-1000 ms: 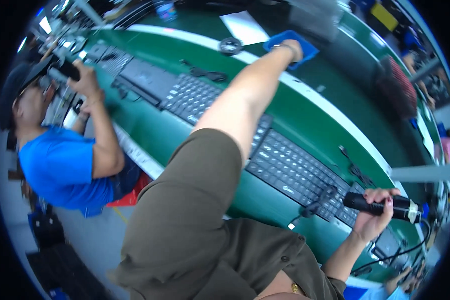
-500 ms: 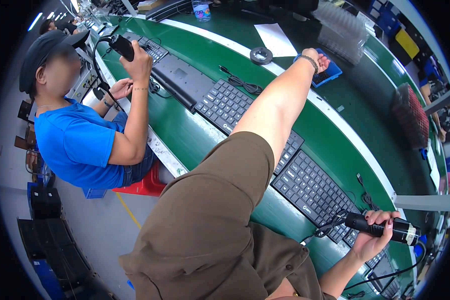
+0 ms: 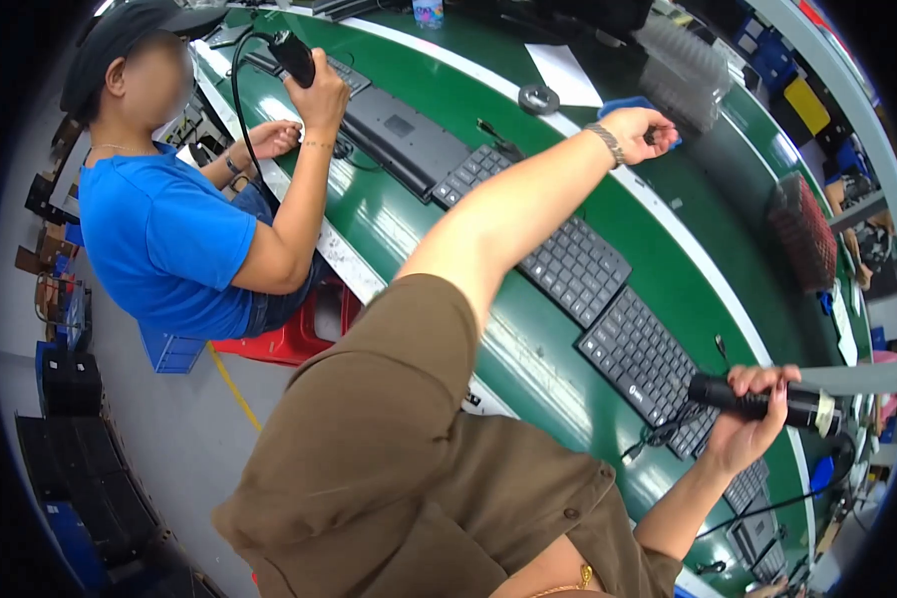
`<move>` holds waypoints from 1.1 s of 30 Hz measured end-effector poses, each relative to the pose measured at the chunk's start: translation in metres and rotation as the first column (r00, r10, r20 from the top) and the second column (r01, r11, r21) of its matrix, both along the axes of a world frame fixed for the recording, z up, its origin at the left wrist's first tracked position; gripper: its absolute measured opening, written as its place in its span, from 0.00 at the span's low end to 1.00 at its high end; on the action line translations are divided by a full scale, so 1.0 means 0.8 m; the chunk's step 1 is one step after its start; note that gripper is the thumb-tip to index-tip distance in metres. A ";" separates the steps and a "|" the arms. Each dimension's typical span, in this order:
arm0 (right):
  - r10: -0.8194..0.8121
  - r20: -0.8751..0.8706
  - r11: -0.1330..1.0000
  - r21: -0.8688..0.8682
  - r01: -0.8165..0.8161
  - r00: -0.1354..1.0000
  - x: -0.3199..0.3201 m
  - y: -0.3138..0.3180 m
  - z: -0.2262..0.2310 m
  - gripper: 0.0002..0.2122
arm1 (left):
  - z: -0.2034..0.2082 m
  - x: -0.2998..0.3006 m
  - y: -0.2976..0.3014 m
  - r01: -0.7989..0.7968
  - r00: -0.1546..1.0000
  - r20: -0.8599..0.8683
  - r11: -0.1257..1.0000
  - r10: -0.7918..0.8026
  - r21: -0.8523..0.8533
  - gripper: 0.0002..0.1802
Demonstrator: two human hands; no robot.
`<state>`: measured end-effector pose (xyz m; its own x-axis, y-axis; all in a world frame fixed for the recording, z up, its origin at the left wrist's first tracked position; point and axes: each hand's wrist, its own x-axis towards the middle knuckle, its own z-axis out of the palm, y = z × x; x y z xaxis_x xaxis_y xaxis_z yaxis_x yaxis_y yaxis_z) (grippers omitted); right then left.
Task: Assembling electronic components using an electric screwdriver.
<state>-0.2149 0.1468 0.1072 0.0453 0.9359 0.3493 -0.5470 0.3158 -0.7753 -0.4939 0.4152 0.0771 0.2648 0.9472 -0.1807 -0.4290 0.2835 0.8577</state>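
Note:
My left hand (image 3: 640,136) is stretched over the far side of the green bench, beside a blue tray (image 3: 625,103) that it partly covers. Its fingers curl inward, and something small and dark shows among them, too small to name. In my right hand (image 3: 750,431) is a black electric screwdriver (image 3: 713,391), gripped round its body and lying nearly level above the keyboards. Under it, a black keyboard (image 3: 640,361) lies on the bench with a bundled cable near its end. Another keyboard (image 3: 574,269) adjoins it, partly behind my left forearm.
At the left, a co-worker in a blue shirt (image 3: 164,234) holds up a black corded tool (image 3: 294,60) by an upturned keyboard (image 3: 399,140). Beyond my left hand are a black tape roll (image 3: 538,100), white paper (image 3: 564,75) and stacked clear trays (image 3: 680,75). A red crate stack (image 3: 805,229) stands right.
My left hand has moved back from over the blue tray, its palm turned up more. The right hand keeps hold of the electric screwdriver. The whole view has shifted slightly.

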 end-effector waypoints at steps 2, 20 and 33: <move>-0.005 0.036 1.000 -0.005 0.005 0.999 -0.018 0.007 0.012 0.12 | -0.008 -0.022 -0.036 0.021 0.994 0.104 0.999 -0.018 -0.029 0.04; 0.132 0.363 0.971 0.141 -0.194 0.922 -0.320 0.154 0.056 0.11 | -0.061 -0.161 -0.408 -0.060 0.961 0.232 0.932 0.151 -0.357 0.10; 0.073 0.373 0.996 0.024 -0.089 0.925 -0.421 0.196 -0.009 0.10 | -0.052 -0.183 -0.402 -0.139 0.941 0.242 0.922 0.237 -0.361 0.10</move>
<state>-0.5513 0.3034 0.1003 -0.1703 0.9158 0.3637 -0.2472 0.3176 -0.9155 -0.6402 0.0938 0.0358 0.1732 0.8808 -0.4407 -0.7079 0.4224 0.5660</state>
